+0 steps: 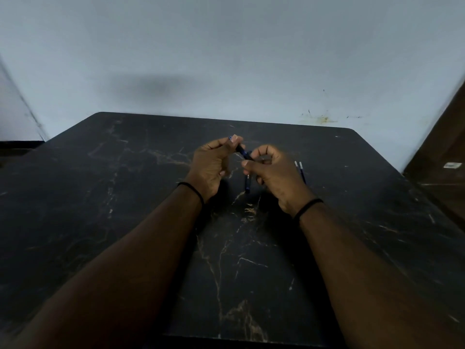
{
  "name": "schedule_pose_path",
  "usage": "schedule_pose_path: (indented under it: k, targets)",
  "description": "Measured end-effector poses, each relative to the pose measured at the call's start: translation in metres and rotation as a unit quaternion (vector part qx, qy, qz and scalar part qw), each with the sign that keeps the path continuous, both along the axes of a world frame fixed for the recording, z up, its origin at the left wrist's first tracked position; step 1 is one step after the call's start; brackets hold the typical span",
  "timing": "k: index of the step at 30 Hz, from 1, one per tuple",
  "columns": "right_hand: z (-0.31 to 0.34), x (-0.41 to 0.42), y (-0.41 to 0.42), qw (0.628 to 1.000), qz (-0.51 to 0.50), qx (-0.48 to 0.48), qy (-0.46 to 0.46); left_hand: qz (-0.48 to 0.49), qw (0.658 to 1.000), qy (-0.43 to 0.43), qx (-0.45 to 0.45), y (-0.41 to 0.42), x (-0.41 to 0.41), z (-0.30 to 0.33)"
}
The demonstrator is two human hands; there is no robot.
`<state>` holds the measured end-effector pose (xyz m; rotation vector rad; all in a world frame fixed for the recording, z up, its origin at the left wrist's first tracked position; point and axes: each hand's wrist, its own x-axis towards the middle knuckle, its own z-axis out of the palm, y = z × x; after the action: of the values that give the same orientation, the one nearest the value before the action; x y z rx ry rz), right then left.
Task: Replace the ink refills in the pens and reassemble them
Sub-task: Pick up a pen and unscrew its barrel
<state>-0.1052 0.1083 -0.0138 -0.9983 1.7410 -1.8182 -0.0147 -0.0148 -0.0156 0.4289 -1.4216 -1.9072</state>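
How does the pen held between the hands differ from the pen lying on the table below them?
The held pen is off the table, pinched by the left hand and right hand; the lying pen rests on the table, untouched. The held pen slants up to the left; the lying pen points roughly toward the camera. Both look dark blue.

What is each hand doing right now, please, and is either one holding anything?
Left hand: fingers pinch the far end of the blue pen.
Right hand: fingers curled on the same pen's near end.
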Motion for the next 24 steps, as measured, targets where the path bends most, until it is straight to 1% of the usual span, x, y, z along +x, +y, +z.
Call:
schedule_pose_path:
  k: [4,9,16,24]
  targets:
    - [0.0004,0.0025,-0.0003,1.0,0.009,0.011,-0.007,0.001,1.0,0.002,-0.002,0.0004,-0.0005,0.0001]
    - [-0.001,0.0013,-0.0015,0.999,-0.004,0.039,0.007,0.009,1.0,-0.006,-0.008,0.0023,0.0002,0.0016]
    - [0.0009,0.0027,0.0015,1.0,0.004,0.015,0.009,0.012,1.0,-0.007,-0.004,0.0035,0.0026,0.0031]
    - [-0.0008,0.0037,0.0021,0.999,-0.003,0.029,0.023,0.03,0.999,-0.022,-0.008,0.0056,0.0032,0.0062]
